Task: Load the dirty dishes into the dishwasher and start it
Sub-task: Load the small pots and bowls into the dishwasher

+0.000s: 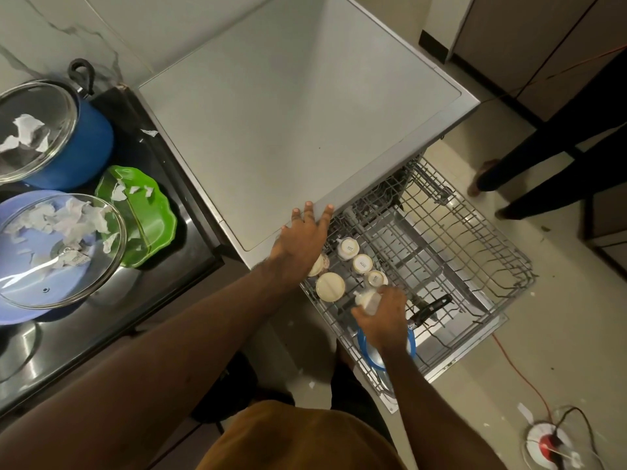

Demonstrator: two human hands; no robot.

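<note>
Head view: our left hand rests flat on the front edge of the dishwasher, fingers straight, holding nothing. Our right hand is curled around a small cream cup over the pulled-out rack, just beside the inverted cups already seated there. A blue-rimmed plate stands in the rack below the wrist. A green plate and a blue pot sit on the counter.

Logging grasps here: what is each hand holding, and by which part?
Right hand grips a small cream cup round its side. Left hand holds nothing, resting on the dishwasher top.
</note>
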